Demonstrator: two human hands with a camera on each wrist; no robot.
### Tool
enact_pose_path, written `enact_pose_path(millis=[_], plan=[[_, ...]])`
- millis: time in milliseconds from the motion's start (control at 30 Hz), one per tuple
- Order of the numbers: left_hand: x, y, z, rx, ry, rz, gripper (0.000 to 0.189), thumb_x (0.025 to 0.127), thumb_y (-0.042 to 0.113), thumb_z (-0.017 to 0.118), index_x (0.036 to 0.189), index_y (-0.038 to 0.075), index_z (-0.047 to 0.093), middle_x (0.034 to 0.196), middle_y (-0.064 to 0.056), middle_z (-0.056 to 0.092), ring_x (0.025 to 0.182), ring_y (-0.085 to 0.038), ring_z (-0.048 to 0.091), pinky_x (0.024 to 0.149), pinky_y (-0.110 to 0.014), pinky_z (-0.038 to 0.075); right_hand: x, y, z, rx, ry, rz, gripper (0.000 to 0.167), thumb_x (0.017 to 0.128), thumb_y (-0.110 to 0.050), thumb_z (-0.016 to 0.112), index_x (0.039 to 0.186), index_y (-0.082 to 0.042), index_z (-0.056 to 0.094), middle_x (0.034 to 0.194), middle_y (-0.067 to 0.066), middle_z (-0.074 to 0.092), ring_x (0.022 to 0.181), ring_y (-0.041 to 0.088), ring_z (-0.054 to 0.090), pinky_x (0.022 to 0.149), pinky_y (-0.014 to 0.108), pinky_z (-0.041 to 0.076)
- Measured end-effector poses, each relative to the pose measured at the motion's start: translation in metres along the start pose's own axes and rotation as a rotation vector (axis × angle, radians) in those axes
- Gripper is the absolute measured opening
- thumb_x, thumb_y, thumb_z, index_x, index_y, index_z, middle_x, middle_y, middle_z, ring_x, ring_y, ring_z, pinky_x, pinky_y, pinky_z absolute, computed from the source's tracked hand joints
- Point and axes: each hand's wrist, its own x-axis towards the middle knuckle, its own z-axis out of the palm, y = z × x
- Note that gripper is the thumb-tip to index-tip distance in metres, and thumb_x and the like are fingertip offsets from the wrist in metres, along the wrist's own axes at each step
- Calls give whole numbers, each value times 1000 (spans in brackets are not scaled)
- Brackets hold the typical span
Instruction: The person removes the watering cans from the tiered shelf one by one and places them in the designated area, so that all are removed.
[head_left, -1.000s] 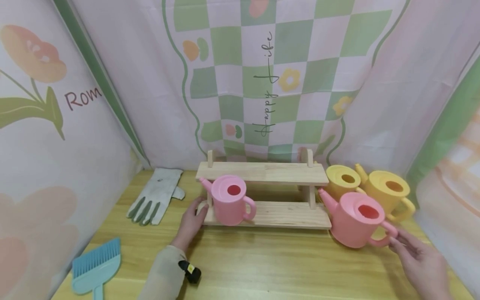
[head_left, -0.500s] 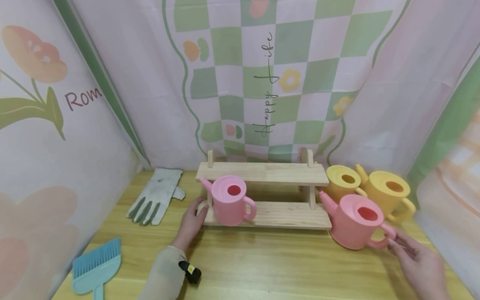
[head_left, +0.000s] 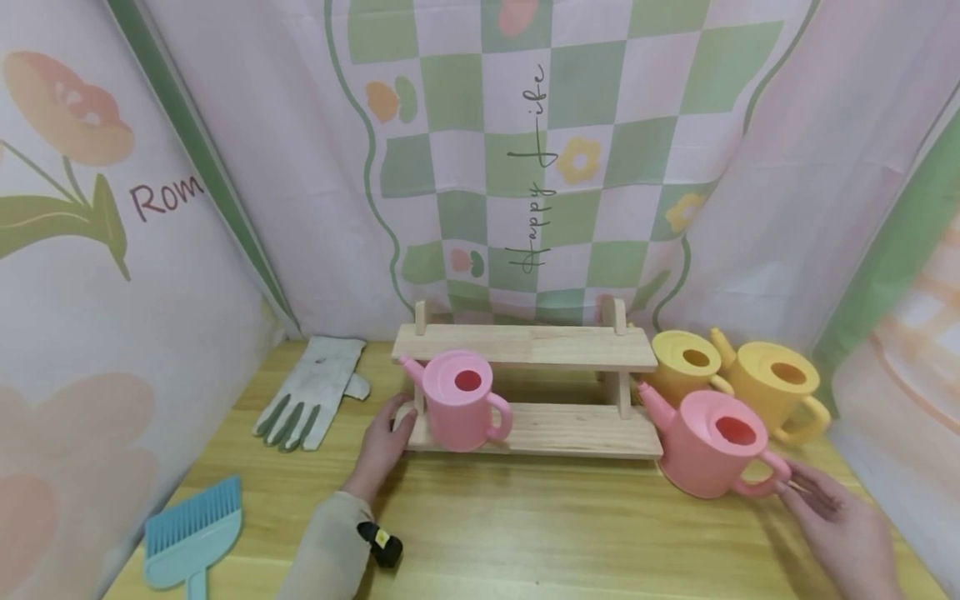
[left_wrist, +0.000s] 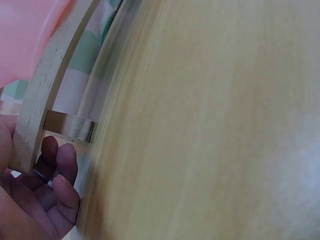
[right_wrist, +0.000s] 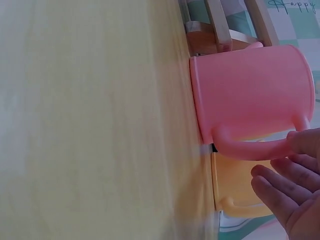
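Observation:
A two-tier wooden shelf (head_left: 517, 343) stands at the back of the table. My left hand (head_left: 384, 443) grips the left end of its lower board (left_wrist: 37, 105), fingers curled beneath in the left wrist view. On that lower board sits a small pink watering can (head_left: 456, 412), spout to the left. Right of the shelf, a larger pink watering can (head_left: 705, 450) stands upright, its spout near the board's right end. Thumb and forefinger of my right hand (head_left: 840, 521) pinch this can's handle (right_wrist: 250, 149); the other fingers stay loose in the right wrist view.
Two yellow watering cans stand behind the larger pink one, a smaller one (head_left: 678, 350) and a bigger one (head_left: 765, 392). A white and grey glove (head_left: 315, 396) lies left of the shelf. Nearer, at the left, is a blue brush (head_left: 195, 533). Patterned cloth (head_left: 510, 167) hangs behind.
The larger pink watering can has shifted slightly down and nearer, with my right hand on its handle. My left hand and the shelf have stayed in place.

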Motion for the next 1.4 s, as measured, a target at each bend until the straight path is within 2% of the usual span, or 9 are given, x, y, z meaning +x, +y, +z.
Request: enact_pose_path(millis=[167, 300, 533, 833, 1033, 1267, 1400], plan=[[0, 0, 0, 2, -3, 4, 42, 101, 33, 52, 138, 15, 52, 147, -14, 46, 131, -36, 45, 105, -53, 39, 1, -5, -4, 11, 44, 10, 44, 90, -18, 72, 128, 2, 60, 97, -43, 51, 82, -28, 48, 62, 2, 45], [0, 0, 0, -1, -2, -2, 41, 101, 33, 52, 138, 15, 52, 146, -14, 46, 129, -36, 47, 103, -53, 41, 3, -14, -7, 6, 107, -24, 45, 89, -16, 73, 127, 3, 60, 102, -39, 55, 83, -27, 50, 65, 0, 43], [-2, 2, 0, -4, 4, 4, 40, 101, 31, 52, 138, 15, 52, 146, -14, 47, 126, -36, 49, 101, -52, 43, 9, -42, -12, 129, 129, 9, 43, 90, -12, 71, 130, -1, 59, 105, -36, 59, 88, -22, 56, 70, 1, 44], [-2, 3, -1, -7, 0, -1, 42, 101, 31, 52, 139, 15, 51, 147, -14, 46, 129, -36, 47, 102, -53, 41, 10, -79, -5, 184, 124, -24, 42, 88, -7, 72, 127, 1, 62, 106, -30, 63, 92, -16, 60, 74, 4, 46], [-2, 4, -1, -11, -8, -7, 42, 101, 33, 53, 139, 15, 51, 148, -13, 45, 131, -36, 44, 105, -53, 39, 13, -92, 2, 190, 92, -78, 40, 88, -5, 71, 127, 1, 62, 113, -24, 65, 97, -13, 60, 77, 5, 46], [-2, 4, -2, -13, -12, -5, 43, 101, 31, 52, 140, 14, 50, 148, -14, 44, 130, -36, 46, 103, -52, 41, 17, -105, 14, 225, 81, -163, 37, 86, 3, 71, 121, 7, 62, 108, -23, 67, 96, -9, 63, 77, 9, 49], [-2, 5, -2, -23, -12, -17, 42, 101, 31, 53, 140, 14, 51, 148, -13, 44, 131, -35, 44, 104, -53, 40, 18, -109, 22, 254, 75, -169, 37, 85, 7, 70, 121, 9, 62, 109, -18, 69, 96, -6, 64, 77, 10, 50]])
